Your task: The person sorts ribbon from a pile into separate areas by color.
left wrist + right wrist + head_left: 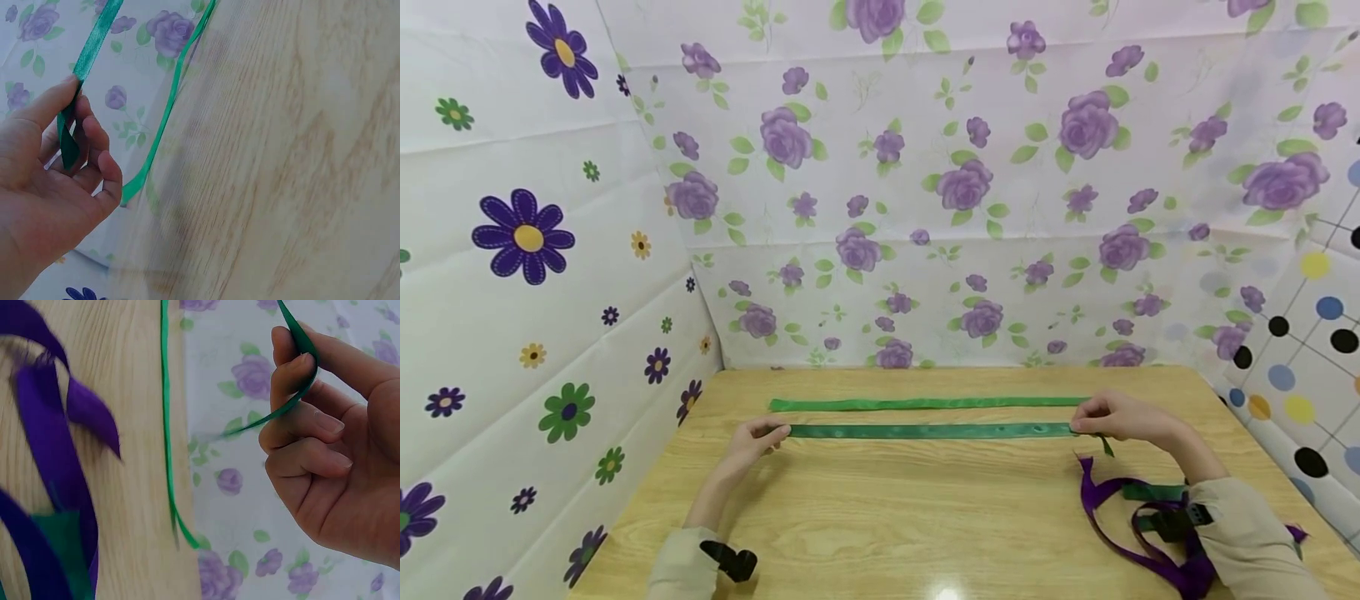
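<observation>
A dark green ribbon is stretched nearly straight from hand to hand above the table. The left hand pinches its left end between thumb and fingers; in the left wrist view a short tail of the ribbon hangs inside the palm. At the other end the right hand pinches the ribbon, and a loose tail curves out past its fingers in the right wrist view. Just behind, a brighter green ribbon lies across the table, its right end partly hidden by the right hand.
Beside the right forearm lies a loose heap of purple ribbon with a dark green ribbon piece among it. The wooden table meets a flowered cloth wall at its back edge. More patterned cloth hangs on both sides.
</observation>
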Available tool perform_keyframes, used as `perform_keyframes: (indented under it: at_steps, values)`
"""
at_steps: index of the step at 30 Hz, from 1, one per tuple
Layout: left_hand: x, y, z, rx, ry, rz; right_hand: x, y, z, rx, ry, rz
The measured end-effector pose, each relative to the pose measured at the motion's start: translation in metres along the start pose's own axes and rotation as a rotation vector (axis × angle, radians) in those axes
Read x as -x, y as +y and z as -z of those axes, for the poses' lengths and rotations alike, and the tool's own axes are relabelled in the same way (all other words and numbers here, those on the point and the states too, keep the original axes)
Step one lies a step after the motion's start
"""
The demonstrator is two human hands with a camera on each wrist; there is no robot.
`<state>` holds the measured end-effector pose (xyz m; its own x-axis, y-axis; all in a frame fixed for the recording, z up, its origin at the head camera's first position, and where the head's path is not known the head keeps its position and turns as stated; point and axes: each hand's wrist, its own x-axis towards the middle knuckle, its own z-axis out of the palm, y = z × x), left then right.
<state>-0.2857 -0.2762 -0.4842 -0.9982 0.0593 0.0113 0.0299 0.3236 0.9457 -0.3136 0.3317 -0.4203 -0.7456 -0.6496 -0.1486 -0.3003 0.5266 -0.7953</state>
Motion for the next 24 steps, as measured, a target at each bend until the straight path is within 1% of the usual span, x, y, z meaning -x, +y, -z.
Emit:
perform_keyframes:
  at_steps: [3,5,10,15,16,18,22,23,24]
  values:
    - [0.000,-0.001,0.004,-0.005,0.025,0.015,0.002,0.008,0.004,0.022,0.019,-0.026]
    - [0.001,-0.001,0.006,-0.017,0.038,0.024,0.003,0.012,0.006,0.038,0.043,-0.059]
    - [0.001,-0.002,0.010,-0.002,0.064,0.079,0.003,0.018,0.009,0.051,0.116,-0.180]
    - [-0.001,-0.006,0.011,0.041,0.108,0.134,0.002,0.024,0.009,0.023,0.204,-0.286]
    - [0.001,-0.003,0.010,0.053,0.115,0.146,0.002,0.025,0.009,0.015,0.219,-0.297]
    - [0.000,-0.005,0.010,0.067,0.131,0.158,0.003,0.029,0.008,-0.001,0.248,-0.322]
    - [-0.004,-0.009,0.010,0.050,0.153,0.159,0.004,0.036,0.009,-0.024,0.291,-0.343]
    - [-0.007,-0.013,0.010,0.050,0.162,0.156,0.003,0.038,0.009,-0.032,0.300,-0.349]
    - [-0.008,-0.014,0.009,0.056,0.165,0.157,0.003,0.040,0.009,-0.042,0.308,-0.354]
